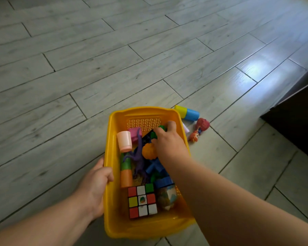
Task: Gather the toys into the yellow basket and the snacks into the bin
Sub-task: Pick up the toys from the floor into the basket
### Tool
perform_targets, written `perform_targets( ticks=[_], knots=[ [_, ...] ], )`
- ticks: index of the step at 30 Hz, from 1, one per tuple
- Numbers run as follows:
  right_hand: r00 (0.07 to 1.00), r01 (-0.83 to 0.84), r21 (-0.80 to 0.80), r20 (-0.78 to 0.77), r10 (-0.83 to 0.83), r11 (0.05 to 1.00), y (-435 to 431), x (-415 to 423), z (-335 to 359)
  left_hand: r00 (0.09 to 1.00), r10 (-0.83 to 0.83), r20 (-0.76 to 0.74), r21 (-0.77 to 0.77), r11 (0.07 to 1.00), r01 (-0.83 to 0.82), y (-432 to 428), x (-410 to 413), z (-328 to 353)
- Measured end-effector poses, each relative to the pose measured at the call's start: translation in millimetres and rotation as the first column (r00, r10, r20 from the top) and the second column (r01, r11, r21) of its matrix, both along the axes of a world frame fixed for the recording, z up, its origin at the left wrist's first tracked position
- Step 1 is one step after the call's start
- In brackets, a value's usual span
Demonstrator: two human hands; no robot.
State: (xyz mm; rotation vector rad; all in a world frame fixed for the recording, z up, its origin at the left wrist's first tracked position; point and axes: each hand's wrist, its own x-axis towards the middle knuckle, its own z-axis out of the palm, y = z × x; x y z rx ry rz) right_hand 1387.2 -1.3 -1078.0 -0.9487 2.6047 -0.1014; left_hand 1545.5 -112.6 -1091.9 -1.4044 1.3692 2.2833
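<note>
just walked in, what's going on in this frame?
A person is tidying toys. The left hand grips the left rim of the yellow basket. The right hand reaches inside, fingers curled round a green toy at the far end. A puzzle cube and other toys already lie in it. A yellow-and-blue cylinder and a red-orange figure lie on the floor right of the basket. No bin is in view.

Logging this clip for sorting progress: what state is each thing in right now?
yellow basket: part full of toys, gripped at left rim
left hand: grips the basket's rim
right hand: inside basket, grips green toy
puzzle cube: in basket, near end
pink cup: on its side in basket
yellow-and-blue cylinder: on its side on floor, outside basket
red figure: lying on floor, outside basket
</note>
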Motion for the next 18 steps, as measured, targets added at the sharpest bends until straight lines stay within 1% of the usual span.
perform_targets(
  ticks=[1,2,3,4,5,6,8,9,11,12,13,15,16,17,18],
  knots=[
    [1.000,-0.029,0.075,0.014,0.028,0.997,-3.6,1.1,0.5,1.000,0.011,-0.006,0.000,1.000,-0.011,-1.7,1.4,-0.2],
    [0.998,-0.014,0.103,0.060,0.007,0.995,-7.2,1.7,-1.0,1.000,0.023,-0.017,0.011,1.000,-0.023,-3.3,2.9,1.0],
    [0.993,0.034,0.097,0.110,-0.045,0.995,-10.5,2.0,-0.6,0.999,0.037,-0.024,0.022,0.999,-0.037,-5.3,4.7,2.2],
    [0.990,0.064,0.067,0.123,-0.072,0.996,-12.8,1.8,-0.4,0.999,0.045,-0.031,0.034,0.998,-0.044,-7.4,6.0,3.2],
    [0.994,0.055,0.013,0.096,-0.056,0.998,-14.3,1.8,-2.6,0.998,0.051,-0.034,0.041,0.998,-0.050,-9.9,8.2,3.3],
    [0.999,0.045,-0.065,0.031,-0.043,0.997,-14.5,0.1,-2.2,0.998,0.057,-0.039,0.047,0.997,-0.055,-11.9,9.7,3.7],
    [0.994,0.055,-0.278,-0.077,-0.079,0.959,-10.2,-6.6,-8.1,0.996,0.078,-0.036,0.033,0.996,-0.077,-14.4,11.3,3.4],
    [0.986,0.111,-0.375,-0.077,-0.150,0.921,-7.4,-13.4,-10.9,0.995,0.091,-0.031,0.021,0.996,-0.090,-15.0,11.2,3.2],
    [0.938,0.323,-0.446,0.036,-0.343,0.835,4.5,-33.0,-16.7,0.994,0.107,-0.030,0.009,0.994,-0.107,-15.6,9.7,3.6],
    [0.903,0.413,-0.424,0.075,-0.423,0.806,14.4,-43.2,-23.3,0.993,0.114,-0.028,0.006,0.994,-0.113,-15.8,9.0,3.9],
    [0.887,0.449,-0.358,0.066,-0.457,0.819,24.6,-53.0,-31.2,0.992,0.121,-0.026,0.005,0.993,-0.121,-16.5,8.4,3.3],
    [0.915,0.403,-0.067,0.005,-0.403,0.913,44.1,-66.5,-47.0,0.991,0.130,-0.020,0.008,0.991,-0.130,-16.7,7.3,2.6],
    [0.928,0.372,0.067,0.008,-0.373,0.926,51.3,-71.1,-54.0,0.991,0.134,-0.014,0.001,0.991,-0.134,-16.2,6.9,1.9],
    [0.931,0.356,0.154,0.025,-0.363,0.922,56.2,-74.7,-59.6,0.990,0.141,-0.007,-0.005,0.990,-0.141,-15.0,6.4,1.5],
    [0.933,0.341,0.201,0.048,-0.357,0.918,58.8,-78.0,-65.6,0.989,0.147,-0.004,-0.009,0.989,-0.147,-14.0,6.5,1.2]
  ],
)
